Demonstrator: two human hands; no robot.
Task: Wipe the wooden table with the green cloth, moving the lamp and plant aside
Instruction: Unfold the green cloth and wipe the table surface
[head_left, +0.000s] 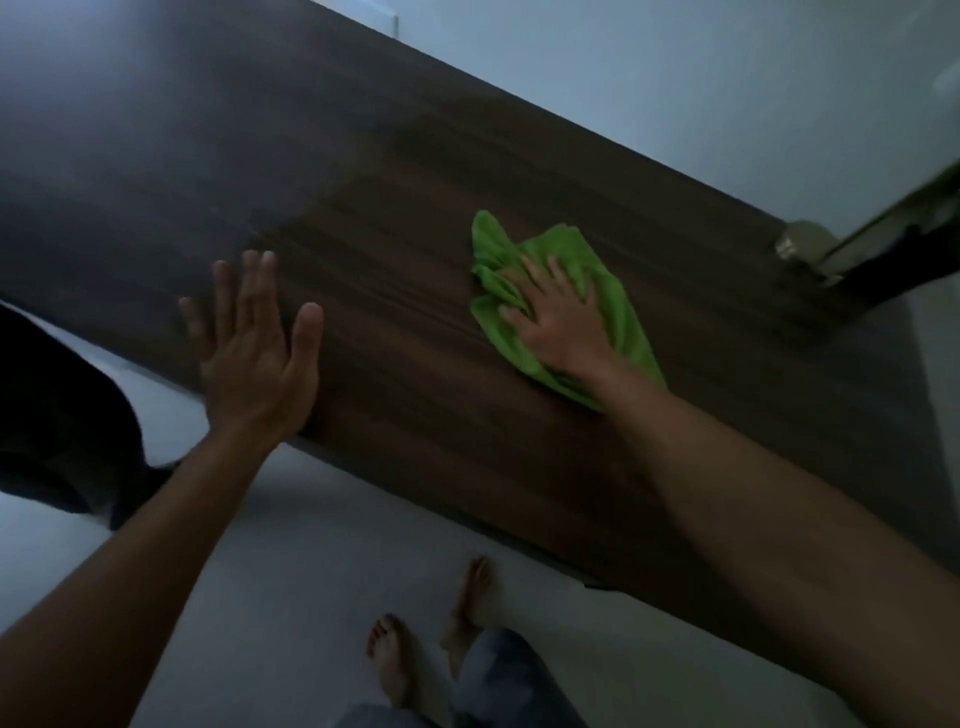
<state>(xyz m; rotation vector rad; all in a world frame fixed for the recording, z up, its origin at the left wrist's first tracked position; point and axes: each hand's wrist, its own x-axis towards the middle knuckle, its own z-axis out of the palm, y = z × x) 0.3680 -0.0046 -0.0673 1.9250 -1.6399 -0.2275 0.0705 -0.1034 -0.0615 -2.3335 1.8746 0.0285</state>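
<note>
The dark wooden table (395, 218) runs slantwise from upper left to lower right. A crumpled green cloth (621, 306) lies on its right half. My right hand (558, 319) presses flat on the cloth, fingers spread and pointing toward the far edge. My left hand (254, 343) rests flat on the bare wood near the front edge, fingers straight, holding nothing. A pale object with a rounded base (802, 247), perhaps the lamp, shows at the right end of the table; it is cut off and unclear. No plant is in view.
A light wall (675, 78) runs behind the table's far edge. A dark shape (57, 426), maybe a chair, sits at the left by the front edge. My bare feet (431, 634) stand on the pale floor below the table.
</note>
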